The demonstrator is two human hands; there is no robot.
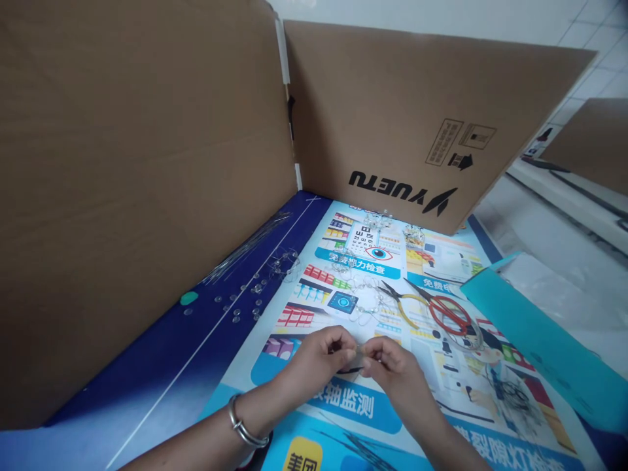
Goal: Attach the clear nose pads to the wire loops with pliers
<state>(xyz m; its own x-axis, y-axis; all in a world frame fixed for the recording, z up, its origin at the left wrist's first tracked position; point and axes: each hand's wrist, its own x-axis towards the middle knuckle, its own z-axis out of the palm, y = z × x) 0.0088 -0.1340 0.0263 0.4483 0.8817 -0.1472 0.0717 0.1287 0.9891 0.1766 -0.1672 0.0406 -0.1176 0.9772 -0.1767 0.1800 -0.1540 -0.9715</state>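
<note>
Head view looks down on my two hands meeting low in the middle of the desk (161, 386), over a printed poster (441, 392) that covers most of it. My left hand (321, 356), with a metal bangle (243, 425) at the wrist, is pinched nearly closed; my right hand (392, 363) is pinched the same way, fingertips of both almost touching. Between them I hold a small clear piece (360, 351), too tiny for me to say whether it is a bead, a wire, or both. I judge the step in hand to be joining or threading that piece, fine fingertip work; the next move calls for a steady pinch and very small motion, not reach.

Loose clear beads (245, 297) lie scattered to the left on the blue part of the desk, with a bundle of thin wires (245, 248) beyond them. Yellow-handled pliers (402, 304) and red-handled scissors (449, 314) lie just beyond my right hand. Cardboard walls (122, 163) stand close on the left and at the back, and a teal sheet (540, 347) borders the right side. Open room is mostly toward me and over the poster between the hands and the tools.
</note>
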